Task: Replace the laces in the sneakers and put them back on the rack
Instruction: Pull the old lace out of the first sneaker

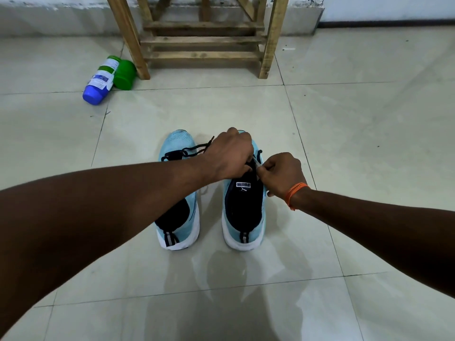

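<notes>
Two light-blue sneakers with white soles stand side by side on the floor, heels toward me. The left sneaker still carries a black lace tied loosely over its front. Both hands work over the tongue of the right sneaker. My left hand reaches across with curled fingers at the eyelets. My right hand, with an orange thread on the wrist, pinches a pale lace end at the shoe's right edge. The hands hide the front of the right sneaker.
A wooden rack stands against the far wall, its low slats bare. A blue-capped bottle lies on its side next to a green container by the rack's left leg. Pale glossy floor tiles surround the shoes.
</notes>
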